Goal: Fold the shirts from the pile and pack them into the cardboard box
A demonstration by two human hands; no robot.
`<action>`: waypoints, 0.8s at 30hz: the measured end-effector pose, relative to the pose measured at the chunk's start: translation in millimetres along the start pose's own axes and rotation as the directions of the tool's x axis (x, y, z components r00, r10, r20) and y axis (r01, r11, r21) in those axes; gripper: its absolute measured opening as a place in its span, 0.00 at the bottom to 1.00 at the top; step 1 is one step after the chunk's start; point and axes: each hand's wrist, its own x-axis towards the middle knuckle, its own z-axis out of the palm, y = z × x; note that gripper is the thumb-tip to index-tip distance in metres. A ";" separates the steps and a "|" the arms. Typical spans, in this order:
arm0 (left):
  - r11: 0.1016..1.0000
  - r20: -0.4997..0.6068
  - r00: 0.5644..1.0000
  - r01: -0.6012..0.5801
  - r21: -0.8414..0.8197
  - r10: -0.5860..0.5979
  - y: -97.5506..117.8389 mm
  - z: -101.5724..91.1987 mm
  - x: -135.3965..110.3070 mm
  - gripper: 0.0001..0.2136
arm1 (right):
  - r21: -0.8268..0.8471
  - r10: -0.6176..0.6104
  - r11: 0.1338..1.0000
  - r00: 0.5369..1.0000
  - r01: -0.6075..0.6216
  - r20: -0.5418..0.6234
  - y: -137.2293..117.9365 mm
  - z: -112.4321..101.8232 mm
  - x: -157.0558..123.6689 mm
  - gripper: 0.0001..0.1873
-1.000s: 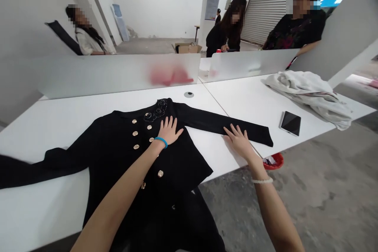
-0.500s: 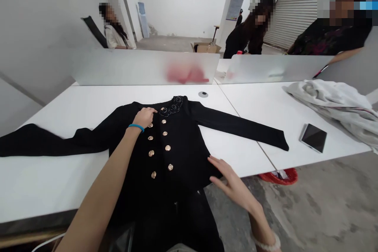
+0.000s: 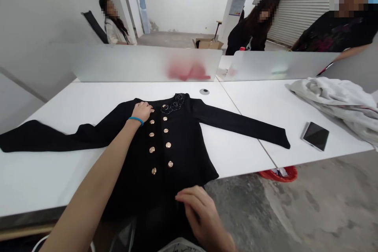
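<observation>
A black long-sleeved top (image 3: 177,141) with two rows of gold buttons and black rosettes at the neck lies spread face up on the white table (image 3: 248,102), both sleeves stretched out to the sides. My left hand (image 3: 143,111), a blue band at its wrist, rests on the top's left shoulder near the collar with its fingers curled down onto the cloth. My right hand (image 3: 198,209) is at the top's lower hem by the table's front edge, fingers bent over the black fabric there.
A dark phone (image 3: 315,136) lies on the table at right, beside a heap of pale cloth (image 3: 336,100). Frosted dividers (image 3: 141,63) run along the table's back. A red bin (image 3: 279,174) stands under the table. Three people are beyond the dividers.
My right hand left the right sleeve and came back to the hem at the table's front edge. My left hand slid from the chest up to the left shoulder.
</observation>
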 end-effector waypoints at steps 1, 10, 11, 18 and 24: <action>1.000 0.003 1.000 -0.011 -0.008 0.011 -1.0 -0.8 0.4 0.17 | 0.047 0.021 0.999 0.998 -0.025 0.067 -2.2 2.8 2.3 0.16; 0.991 0.103 0.994 -0.012 -0.135 0.026 -12.4 -9.3 7.3 0.10 | 0.010 0.224 0.967 0.871 -0.254 0.438 2.7 42.8 16.9 0.23; 0.991 0.119 0.992 -0.017 -0.135 0.033 -12.6 -11.3 9.0 0.09 | 0.016 0.215 0.969 0.870 -0.248 0.444 2.5 46.1 16.6 0.23; 0.991 0.183 0.976 -0.100 -0.092 0.116 -12.0 -20.1 23.3 0.10 | 0.215 0.190 0.931 0.895 -0.294 0.404 -5.1 46.4 15.2 0.20; 0.997 0.143 0.987 -0.070 -0.032 0.074 -10.9 -16.8 28.4 0.10 | 0.487 0.323 0.750 0.890 -0.448 0.321 3.8 57.5 18.2 0.17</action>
